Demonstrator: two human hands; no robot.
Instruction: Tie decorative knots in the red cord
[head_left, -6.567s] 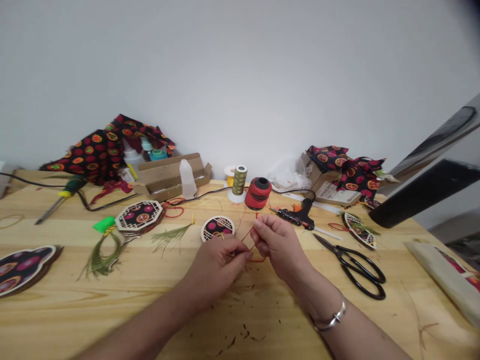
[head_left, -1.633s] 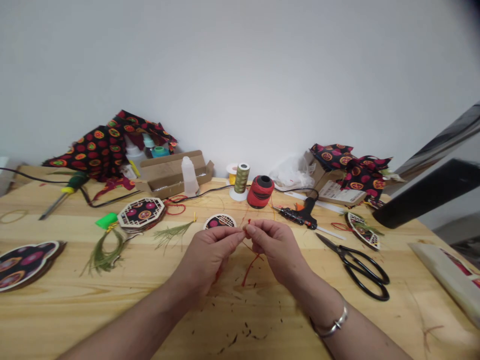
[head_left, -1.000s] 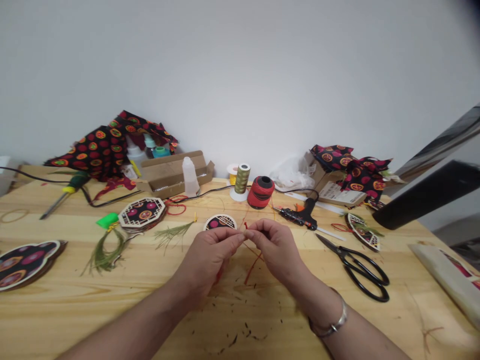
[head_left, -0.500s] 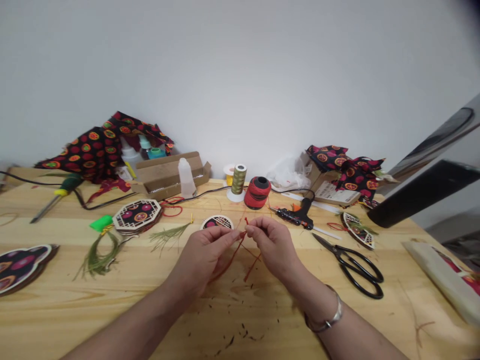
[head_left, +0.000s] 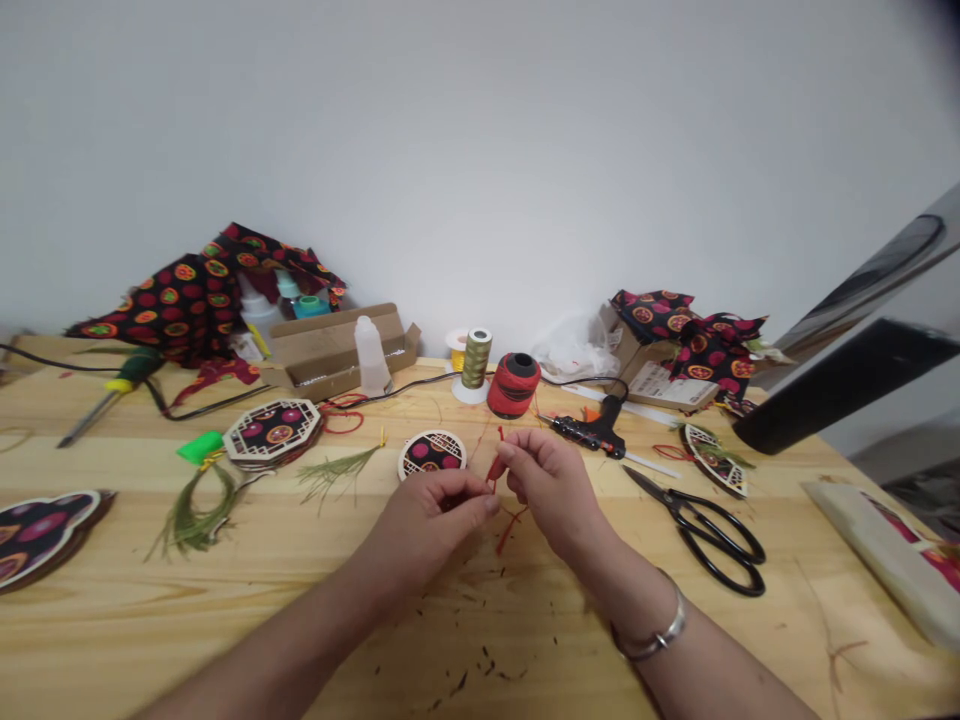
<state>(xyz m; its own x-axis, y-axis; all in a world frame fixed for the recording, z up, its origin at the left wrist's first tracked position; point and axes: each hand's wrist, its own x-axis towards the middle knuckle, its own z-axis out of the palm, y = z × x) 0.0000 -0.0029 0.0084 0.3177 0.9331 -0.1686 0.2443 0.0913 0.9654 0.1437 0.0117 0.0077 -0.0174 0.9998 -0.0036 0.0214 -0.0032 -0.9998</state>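
Between my two hands runs a thin red cord (head_left: 508, 533), its loose ends hanging down below the fingers. My left hand (head_left: 444, 510) pinches the cord between thumb and forefinger. Slightly higher, my right hand (head_left: 546, 488) pinches it too, and a short red tip sticks up above the thumb. Whether the cord is knotted there is too small to tell. Just beyond my left hand lies a round wooden-framed ornament (head_left: 432, 453) with dark patterned fabric, its lower edge covered by the hand. A spool of red cord (head_left: 514, 384) stands behind my right hand.
Black-handled scissors (head_left: 720, 535) and a black glue gun (head_left: 592, 434) lie on the right. Leftward are an octagonal ornament (head_left: 274, 434), green tassels (head_left: 196, 510) and a screwdriver (head_left: 112, 395). A white bottle (head_left: 371, 357) and a green thread spool (head_left: 476, 360) stand at the back.
My hands have drawn slightly apart; my left hand has dropped a little, uncovering more of the round ornament. Both keep their pinch on the red cord.
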